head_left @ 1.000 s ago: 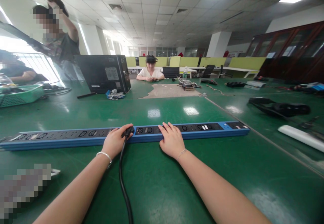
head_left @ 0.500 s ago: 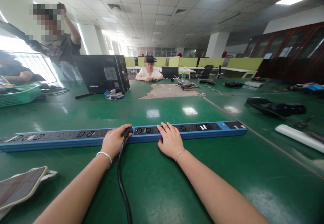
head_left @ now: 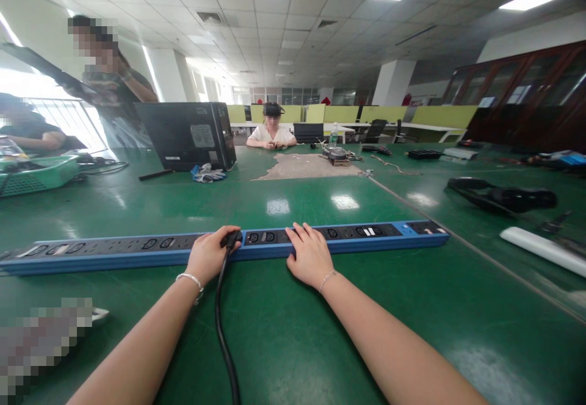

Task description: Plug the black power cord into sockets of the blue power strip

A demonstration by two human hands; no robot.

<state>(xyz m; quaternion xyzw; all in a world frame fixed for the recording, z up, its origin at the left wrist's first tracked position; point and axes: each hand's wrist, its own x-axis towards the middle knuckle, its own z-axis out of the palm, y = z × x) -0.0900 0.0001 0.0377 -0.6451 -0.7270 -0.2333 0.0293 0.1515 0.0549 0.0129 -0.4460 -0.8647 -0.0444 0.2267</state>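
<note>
A long blue power strip (head_left: 389,244) with a black socket face lies across the green table. My left hand (head_left: 209,255) is closed round a black plug (head_left: 232,238) at the strip's middle. From the plug a black cable (head_left: 220,319) runs down towards me. Whether the plug is fully seated in a socket, I cannot tell. To its right, my right hand (head_left: 310,254) rests on the strip with fingers stretched out and a little apart, holding nothing.
A black computer case (head_left: 187,136) stands at the back left beside a glove (head_left: 208,173). A green basket (head_left: 41,176) is at far left, a blurred-out flat object (head_left: 46,344) at near left. To the right lie a white bar (head_left: 544,249) and a black object (head_left: 503,194). People are beyond.
Both hands keep their places on the plug and strip. The view has shifted very slightly. At the back left, the standing person has lowered a raised arm.
</note>
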